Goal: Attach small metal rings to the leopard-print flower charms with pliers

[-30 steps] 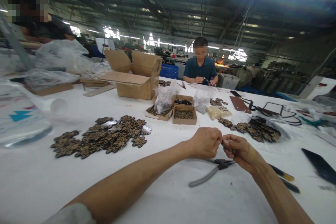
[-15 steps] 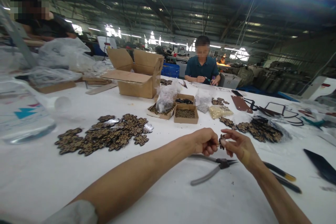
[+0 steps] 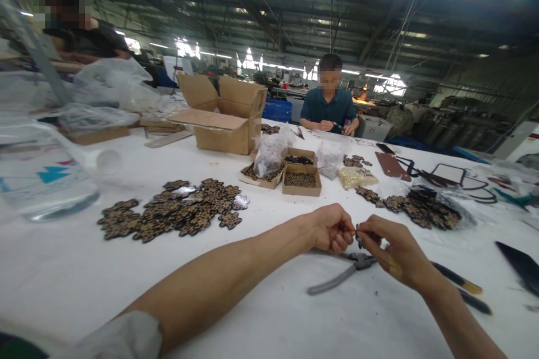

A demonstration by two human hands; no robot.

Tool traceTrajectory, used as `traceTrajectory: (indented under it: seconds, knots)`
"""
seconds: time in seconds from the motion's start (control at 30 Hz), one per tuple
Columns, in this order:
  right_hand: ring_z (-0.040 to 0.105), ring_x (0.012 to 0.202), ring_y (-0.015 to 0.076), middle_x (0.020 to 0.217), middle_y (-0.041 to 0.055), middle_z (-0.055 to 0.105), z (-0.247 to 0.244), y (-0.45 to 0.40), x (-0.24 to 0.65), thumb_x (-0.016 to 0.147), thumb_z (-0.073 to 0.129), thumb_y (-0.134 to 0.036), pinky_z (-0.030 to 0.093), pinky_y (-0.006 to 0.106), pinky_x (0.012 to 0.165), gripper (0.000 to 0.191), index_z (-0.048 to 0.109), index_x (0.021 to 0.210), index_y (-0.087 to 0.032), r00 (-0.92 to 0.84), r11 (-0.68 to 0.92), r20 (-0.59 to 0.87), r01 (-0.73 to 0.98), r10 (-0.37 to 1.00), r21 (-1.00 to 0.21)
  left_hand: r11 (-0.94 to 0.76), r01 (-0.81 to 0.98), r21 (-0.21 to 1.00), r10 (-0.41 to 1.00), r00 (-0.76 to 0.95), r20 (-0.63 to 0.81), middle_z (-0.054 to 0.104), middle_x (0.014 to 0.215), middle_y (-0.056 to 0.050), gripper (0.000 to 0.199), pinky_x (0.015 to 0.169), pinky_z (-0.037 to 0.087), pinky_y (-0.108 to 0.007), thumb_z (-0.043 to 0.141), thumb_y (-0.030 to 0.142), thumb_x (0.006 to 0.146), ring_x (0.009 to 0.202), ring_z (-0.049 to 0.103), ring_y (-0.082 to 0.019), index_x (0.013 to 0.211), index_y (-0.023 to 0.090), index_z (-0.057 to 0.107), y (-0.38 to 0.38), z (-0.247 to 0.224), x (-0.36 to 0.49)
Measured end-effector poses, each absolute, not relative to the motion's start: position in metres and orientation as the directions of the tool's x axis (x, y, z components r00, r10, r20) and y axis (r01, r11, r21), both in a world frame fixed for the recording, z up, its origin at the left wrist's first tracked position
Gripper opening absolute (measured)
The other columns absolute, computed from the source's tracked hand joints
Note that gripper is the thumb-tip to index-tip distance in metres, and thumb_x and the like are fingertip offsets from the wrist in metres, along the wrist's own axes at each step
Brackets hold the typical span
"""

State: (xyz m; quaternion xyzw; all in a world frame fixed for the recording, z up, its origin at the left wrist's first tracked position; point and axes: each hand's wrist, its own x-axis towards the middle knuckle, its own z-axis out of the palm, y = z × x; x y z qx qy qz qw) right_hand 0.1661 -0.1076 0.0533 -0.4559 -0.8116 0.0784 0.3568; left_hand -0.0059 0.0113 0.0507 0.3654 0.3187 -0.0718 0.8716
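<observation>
My left hand is closed, its fingers curled and its fingertips pinched against something too small to make out. My right hand meets it, pinching a small dark-edged leopard-print patch, now seen nearly edge-on and mostly covered by the fingers. Under both hands lies a pair of pliers with grey handles, partly hidden by my left hand. A second tool with black and yellow handles lies beneath my right wrist. To the left spreads a heap of leopard-print flower-shaped patches.
Small cardboard trays of metal studs and black pieces stand mid-table. Behind are an open cardboard box and a seated co-worker. More patches lie at right, near a dark flat object. A clear plastic jug stands left.
My right hand has turned and its fingers have closed in, so the patch shows edge-on instead of its patterned face. The whole view has shifted slightly.
</observation>
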Motion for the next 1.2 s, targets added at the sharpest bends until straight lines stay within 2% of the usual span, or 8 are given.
traceTrajectory:
  seconds: [0.13, 0.27, 0.37, 0.43, 0.5, 0.6, 1.1, 1.2]
  knots:
    - [0.052, 0.062, 0.0150, 0.073, 0.0017, 0.060, 0.051, -0.107, 0.166, 0.095, 0.054, -0.024, 0.039, 0.029, 0.060, 0.009, 0.059, 0.089, -0.021, -0.339, 0.539, 0.462, 0.730, 0.819, -0.420, 0.723, 0.392, 0.569, 0.054, 0.789, -0.611, 0.038, 0.052, 0.002, 0.017, 0.039, 0.022, -0.016, 0.060, 0.015, 0.056, 0.041, 0.029, -0.007, 0.062, 0.016, 0.043, 0.011, 0.050, -0.005]
    - [0.051, 0.059, 0.0154, 0.068, 0.0009, 0.059, 0.046, -0.104, 0.168, 0.091, 0.057, -0.025, 0.038, 0.028, 0.057, 0.009, 0.057, 0.083, -0.022, -0.266, 0.473, 0.412, 0.680, 0.871, -0.560, 0.690, 0.391, 0.610, 0.103, 0.780, -0.617, 0.038, 0.050, 0.002, 0.014, 0.038, 0.019, -0.018, 0.060, 0.019, 0.061, 0.039, 0.029, -0.007, 0.060, 0.016, 0.045, 0.004, 0.058, -0.004]
    - [0.047, 0.056, 0.0144, 0.065, 0.0002, 0.056, 0.040, -0.098, 0.172, 0.091, 0.059, -0.032, 0.037, 0.027, 0.053, 0.015, 0.058, 0.080, -0.021, -0.153, 0.383, 0.362, 0.552, 0.919, -0.740, 0.489, 0.343, 0.802, 0.437, 0.700, -0.565, 0.047, 0.051, 0.000, 0.014, 0.038, 0.023, -0.021, 0.060, 0.023, 0.067, 0.040, 0.035, -0.009, 0.059, 0.015, 0.052, -0.003, 0.062, -0.001]
    - [0.044, 0.054, 0.0133, 0.061, -0.0008, 0.053, 0.037, -0.095, 0.176, 0.090, 0.062, -0.038, 0.034, 0.026, 0.050, 0.021, 0.059, 0.079, -0.021, -0.100, 0.315, 0.304, 0.449, 0.948, -0.836, 0.222, 0.293, 0.930, 0.699, 0.617, -0.361, 0.052, 0.052, 0.000, 0.009, 0.039, 0.028, -0.022, 0.063, 0.021, 0.067, 0.042, 0.041, -0.009, 0.062, 0.014, 0.058, -0.007, 0.061, 0.001]
    - [0.044, 0.053, 0.0129, 0.060, -0.0015, 0.051, 0.035, -0.092, 0.179, 0.088, 0.064, -0.044, 0.033, 0.025, 0.048, 0.026, 0.060, 0.079, -0.020, -0.073, 0.249, 0.240, 0.385, 0.968, -0.889, -0.018, 0.222, 0.975, 0.784, 0.608, -0.124, 0.056, 0.054, 0.001, 0.005, 0.041, 0.035, -0.022, 0.065, 0.017, 0.065, 0.045, 0.046, -0.010, 0.068, 0.013, 0.065, -0.009, 0.058, 0.002]
    - [0.046, 0.053, 0.0127, 0.060, -0.0018, 0.052, 0.036, -0.092, 0.185, 0.087, 0.066, -0.048, 0.035, 0.025, 0.048, 0.029, 0.061, 0.080, -0.019, -0.060, 0.216, 0.209, 0.372, 0.976, -0.903, -0.157, 0.117, 0.981, 0.731, 0.682, 0.035, 0.059, 0.056, 0.001, 0.013, 0.045, 0.042, -0.022, 0.069, 0.019, 0.066, 0.048, 0.051, -0.010, 0.077, 0.012, 0.070, -0.010, 0.053, 0.001]
    - [0.054, 0.054, 0.0148, 0.065, 0.0010, 0.060, 0.037, -0.089, 0.194, 0.085, 0.068, -0.052, 0.044, 0.028, 0.053, 0.034, 0.066, 0.081, -0.018, -0.042, 0.205, 0.202, 0.297, 0.978, -0.932, -0.386, 0.092, 0.918, 0.717, 0.656, 0.236, 0.065, 0.067, -0.001, 0.017, 0.054, 0.039, -0.019, 0.067, 0.027, 0.073, 0.060, 0.052, -0.009, 0.076, 0.011, 0.072, -0.015, 0.047, 0.001]
    - [0.056, 0.056, 0.0166, 0.068, 0.0039, 0.064, 0.028, -0.078, 0.224, 0.086, 0.063, -0.052, 0.045, 0.029, 0.055, 0.034, 0.065, 0.081, -0.019, 0.131, 0.186, 0.276, 0.468, 0.952, -0.864, -0.324, 0.059, 0.944, 0.734, 0.646, 0.211, 0.063, 0.065, -0.001, 0.018, 0.053, 0.039, -0.019, 0.068, 0.029, 0.073, 0.057, 0.051, -0.008, 0.078, 0.011, 0.071, -0.014, 0.044, 0.003]
